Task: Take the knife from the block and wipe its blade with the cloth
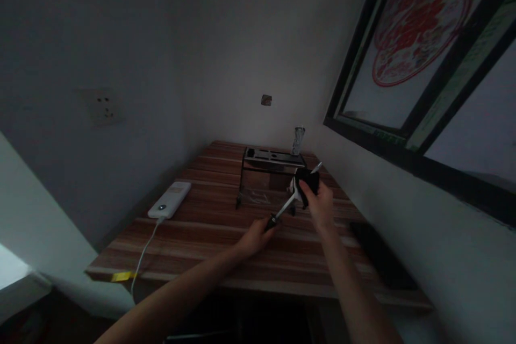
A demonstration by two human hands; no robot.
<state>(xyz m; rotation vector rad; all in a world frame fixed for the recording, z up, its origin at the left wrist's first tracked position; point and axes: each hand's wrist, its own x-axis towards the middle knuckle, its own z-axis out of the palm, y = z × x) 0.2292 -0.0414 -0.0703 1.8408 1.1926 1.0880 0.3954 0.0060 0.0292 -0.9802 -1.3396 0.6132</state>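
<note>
My left hand (257, 236) is closed around the dark handle of a knife (287, 204), whose long, narrow, pale blade slants up to the right. Around the upper blade, my right hand (320, 201) pinches a black cloth (307, 178) with a whitish part at its left side. The blade's tip sticks out past the cloth at the upper right. Just behind both hands stands a dark rack (271, 157) with slots in its top and clear side panels. The cloth and my right hand cover its right front part.
On the rack's right end is a clear patterned glass (298, 141). A white power bank (170, 200) with a white cable (145, 250) lies left on the wooden table (209, 226). A flat black object (381, 255) rests at right. Walls and a window frame (363, 137) enclose the table.
</note>
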